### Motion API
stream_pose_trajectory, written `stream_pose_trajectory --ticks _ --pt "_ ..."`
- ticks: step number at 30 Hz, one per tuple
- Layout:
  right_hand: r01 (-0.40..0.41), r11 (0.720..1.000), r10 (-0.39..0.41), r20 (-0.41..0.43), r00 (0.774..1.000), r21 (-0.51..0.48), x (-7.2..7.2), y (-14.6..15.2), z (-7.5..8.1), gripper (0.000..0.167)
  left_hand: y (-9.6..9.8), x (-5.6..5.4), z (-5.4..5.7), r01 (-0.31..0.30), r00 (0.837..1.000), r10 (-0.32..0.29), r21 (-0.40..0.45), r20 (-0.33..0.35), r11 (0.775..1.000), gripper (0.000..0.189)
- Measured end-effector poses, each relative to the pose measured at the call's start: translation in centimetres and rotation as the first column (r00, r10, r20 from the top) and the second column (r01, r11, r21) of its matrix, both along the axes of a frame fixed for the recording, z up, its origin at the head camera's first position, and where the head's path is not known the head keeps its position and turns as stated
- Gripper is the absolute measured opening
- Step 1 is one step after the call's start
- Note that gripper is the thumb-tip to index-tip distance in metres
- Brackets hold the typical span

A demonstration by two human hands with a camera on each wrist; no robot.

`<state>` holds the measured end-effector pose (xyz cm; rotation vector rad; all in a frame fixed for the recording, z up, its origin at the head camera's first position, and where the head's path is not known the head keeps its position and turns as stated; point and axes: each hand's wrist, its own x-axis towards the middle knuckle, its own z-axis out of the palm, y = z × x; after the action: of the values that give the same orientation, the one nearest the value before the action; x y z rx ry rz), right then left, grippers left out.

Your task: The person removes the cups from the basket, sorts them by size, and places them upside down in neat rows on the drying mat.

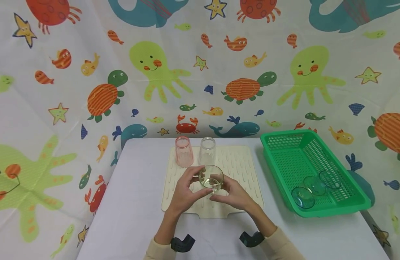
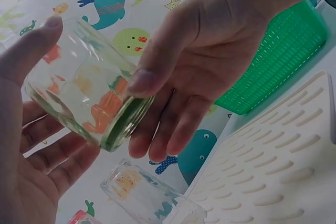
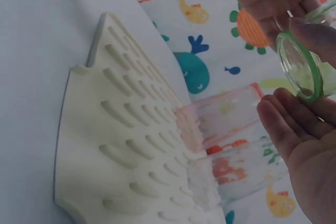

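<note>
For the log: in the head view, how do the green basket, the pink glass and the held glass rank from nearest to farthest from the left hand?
1. Held glass: touching the left hand, between both hands.
2. Pink glass: just beyond that hand, on the mat.
3. Green basket: off to the right, past the mat.

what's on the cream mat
A pink glass and a clear glass stand at the back of the mat. The left hand and right hand, holding a greenish glass above it, hide part of it in the head view.
</note>
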<state>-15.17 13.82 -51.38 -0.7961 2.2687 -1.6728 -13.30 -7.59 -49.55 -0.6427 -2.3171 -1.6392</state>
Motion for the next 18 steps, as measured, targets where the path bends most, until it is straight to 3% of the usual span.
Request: stream_pose_trajectory --ticks 9,18 --pt "0.027 0.999 -0.026 0.028 0.999 -0.04 -0.2 0.4 -0.2 0.059 -0.6 0.2 -0.1 0.015 1.0 -0.016 0.064 0.004 0.998 0.071" --pt "-0.045 0.972 0.06 0.06 0.996 -0.232 -0.6 1.2 -0.1 0.064 -2.4 0.4 -1.5 0.024 0.999 -0.026 0.052 0.033 0.998 0.062"
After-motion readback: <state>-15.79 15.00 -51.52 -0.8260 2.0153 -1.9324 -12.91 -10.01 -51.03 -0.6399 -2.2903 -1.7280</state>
